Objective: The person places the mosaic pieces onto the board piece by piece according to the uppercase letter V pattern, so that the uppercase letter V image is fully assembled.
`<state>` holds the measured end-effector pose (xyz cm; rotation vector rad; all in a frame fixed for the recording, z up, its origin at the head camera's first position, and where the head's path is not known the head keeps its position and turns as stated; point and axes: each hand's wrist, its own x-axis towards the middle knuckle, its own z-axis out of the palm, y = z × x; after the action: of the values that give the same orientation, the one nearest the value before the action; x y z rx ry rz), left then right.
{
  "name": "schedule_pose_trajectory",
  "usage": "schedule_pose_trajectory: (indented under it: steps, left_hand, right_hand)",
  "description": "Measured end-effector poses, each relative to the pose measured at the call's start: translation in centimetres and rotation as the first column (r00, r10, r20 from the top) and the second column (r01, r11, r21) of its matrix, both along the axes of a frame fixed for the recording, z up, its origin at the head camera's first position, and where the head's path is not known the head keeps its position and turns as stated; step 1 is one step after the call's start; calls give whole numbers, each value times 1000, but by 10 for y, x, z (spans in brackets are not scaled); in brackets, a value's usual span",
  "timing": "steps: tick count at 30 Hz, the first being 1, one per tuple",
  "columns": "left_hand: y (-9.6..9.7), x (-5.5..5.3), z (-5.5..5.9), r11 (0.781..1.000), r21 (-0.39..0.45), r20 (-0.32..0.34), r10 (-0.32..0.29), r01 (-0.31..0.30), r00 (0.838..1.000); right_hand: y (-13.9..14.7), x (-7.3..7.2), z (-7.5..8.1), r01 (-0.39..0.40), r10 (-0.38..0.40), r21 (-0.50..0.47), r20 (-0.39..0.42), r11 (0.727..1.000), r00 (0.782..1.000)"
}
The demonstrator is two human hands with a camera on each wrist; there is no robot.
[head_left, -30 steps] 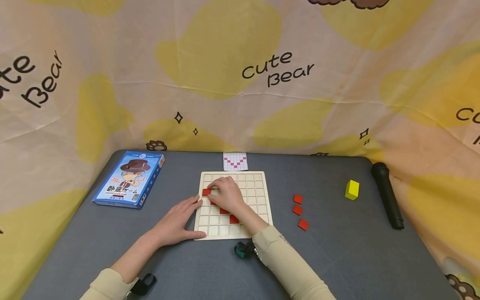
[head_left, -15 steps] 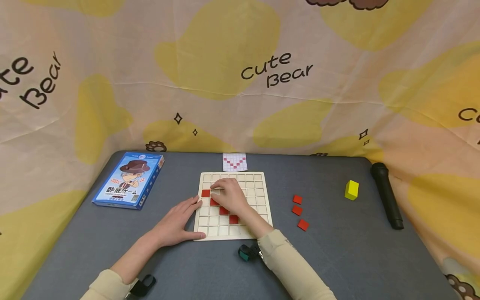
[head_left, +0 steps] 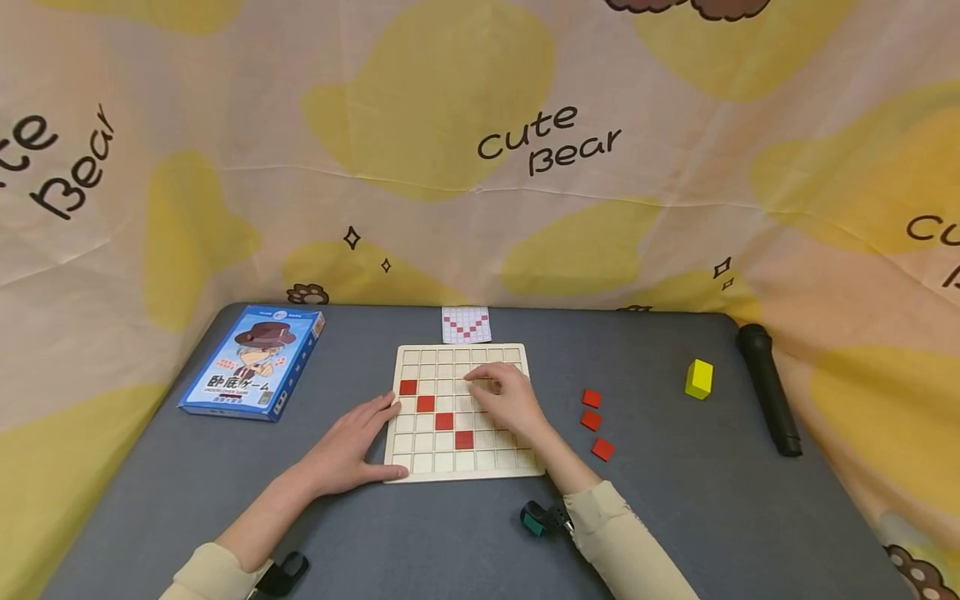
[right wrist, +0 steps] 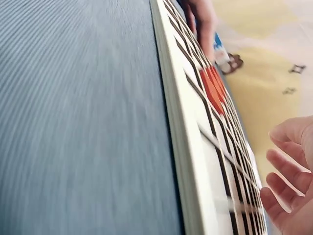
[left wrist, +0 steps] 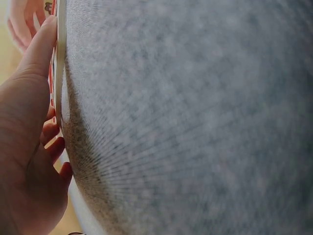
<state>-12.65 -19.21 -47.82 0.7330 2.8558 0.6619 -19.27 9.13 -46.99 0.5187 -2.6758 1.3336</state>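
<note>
A pale wooden grid board [head_left: 423, 462] lies on the grey table. Red square tiles sit in its cells along a diagonal, from the upper left down to a tile [head_left: 464, 440] near the lower middle. My left hand [head_left: 345, 446] rests at the board's left edge, thumb by the near corner and fingers stretched along the side. Over the right half of the board hovers my right hand [head_left: 512, 404], fingers loosely bent. In the right wrist view its thumb and fingers [right wrist: 288, 169] are apart with nothing between them. Right of the board lie three loose red tiles [head_left: 591, 421].
Behind the board is a small card [head_left: 467, 325] with a pink V pattern on a grid. A blue game box [head_left: 255, 362] lies at the left. Toward the right are a yellow block [head_left: 699, 380] and a black microphone [head_left: 770, 392]. A printed cloth [head_left: 420, 167] hangs behind the table.
My right hand has moved right, away from the red tiles at the board's left, uncovering the whole diagonal. My left hand stays at the board's edge.
</note>
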Motion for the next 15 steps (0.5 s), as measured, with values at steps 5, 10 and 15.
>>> schedule_pose_trajectory:
  steps: [5,10,15]
  left_hand:
    - [0,0,-1,1000,1,-9,0,0,1000]
    - [-1,0,-1,1000,-2,-15,0,0,1000]
    - [-1,0,-1,1000,0,-13,-1,1,1000]
  right_hand:
    - [30,3,4,72,-72,-12,21,997,997]
    - [57,6,5,119,-119,-6,13,993,993]
    - [82,12,4,134,-134,31,-7,991,991]
